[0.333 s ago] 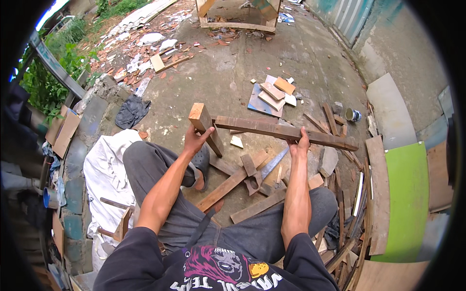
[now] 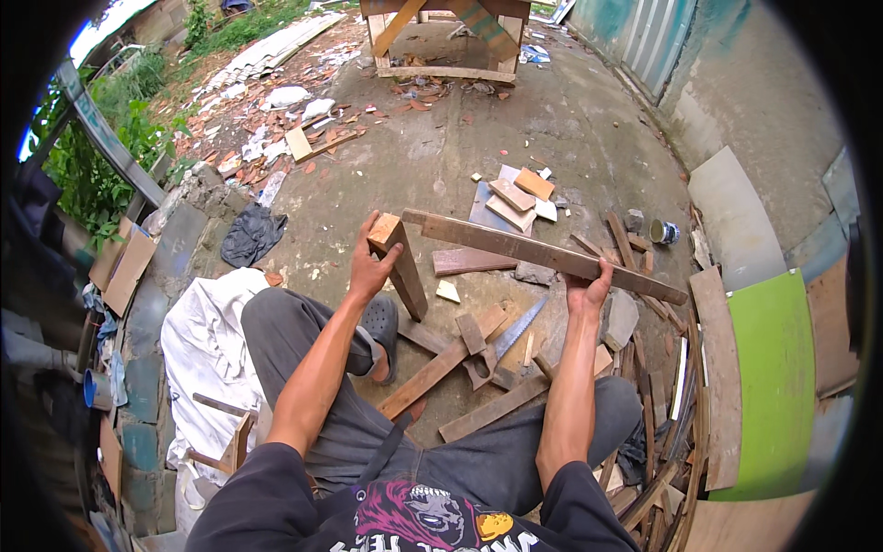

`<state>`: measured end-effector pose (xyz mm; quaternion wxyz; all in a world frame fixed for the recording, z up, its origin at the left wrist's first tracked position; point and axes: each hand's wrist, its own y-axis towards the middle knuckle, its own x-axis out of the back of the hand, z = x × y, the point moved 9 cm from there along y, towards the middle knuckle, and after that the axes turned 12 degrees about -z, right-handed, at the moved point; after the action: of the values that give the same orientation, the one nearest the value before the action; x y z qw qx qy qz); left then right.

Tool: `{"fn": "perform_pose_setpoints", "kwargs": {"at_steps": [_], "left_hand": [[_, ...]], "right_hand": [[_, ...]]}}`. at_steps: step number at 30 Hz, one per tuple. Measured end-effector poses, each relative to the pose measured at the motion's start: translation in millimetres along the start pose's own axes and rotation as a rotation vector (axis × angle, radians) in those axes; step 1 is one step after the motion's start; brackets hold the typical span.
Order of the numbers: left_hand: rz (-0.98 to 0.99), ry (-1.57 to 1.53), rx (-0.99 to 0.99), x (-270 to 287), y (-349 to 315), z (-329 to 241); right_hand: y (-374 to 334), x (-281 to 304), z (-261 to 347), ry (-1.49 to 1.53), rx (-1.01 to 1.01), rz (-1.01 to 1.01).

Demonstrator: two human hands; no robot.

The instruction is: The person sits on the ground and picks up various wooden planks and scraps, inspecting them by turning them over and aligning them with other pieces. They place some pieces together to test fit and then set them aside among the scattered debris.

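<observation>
My left hand (image 2: 370, 267) grips a short, thick wooden block (image 2: 405, 281) near its pale sawn top; the block stands nearly upright. In my right hand (image 2: 587, 287) is a long wooden plank (image 2: 506, 243), gripped from below toward its right part. The plank's left end hangs beside the block's top, with a small gap between them. Below, between my legs, lies a handsaw (image 2: 515, 333) with a wooden handle. It rests among crossed wooden bars (image 2: 440, 368) on the ground.
Ahead lie small board pieces (image 2: 517, 198) and a reddish plank (image 2: 474, 261). A tin can (image 2: 664, 232) is at the right, near leaning panels, one of them green (image 2: 771, 386). Scrap wood lines my right side. A white cloth (image 2: 213, 350) lies left; a wooden frame (image 2: 446, 72) stands far ahead.
The long plank has turned in my right hand, showing a broader face, and its left end has come away from the block. My left hand's fingers have shifted up around the block's top.
</observation>
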<state>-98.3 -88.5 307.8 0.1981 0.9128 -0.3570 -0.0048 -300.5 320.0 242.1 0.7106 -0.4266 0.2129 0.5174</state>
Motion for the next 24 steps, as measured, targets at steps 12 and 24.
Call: {"fn": "perform_pose_setpoints", "kwargs": {"at_steps": [12, 24], "left_hand": [[0.129, 0.023, -0.232, -38.7, 9.3, -5.6], [0.119, -0.095, -0.094, -42.9, 7.9, -5.4]], "right_hand": [[-41.7, -50.9, 46.2, 0.179, 0.13, 0.232], [-54.7, -59.8, 54.8, 0.231, 0.161, 0.236]]}}
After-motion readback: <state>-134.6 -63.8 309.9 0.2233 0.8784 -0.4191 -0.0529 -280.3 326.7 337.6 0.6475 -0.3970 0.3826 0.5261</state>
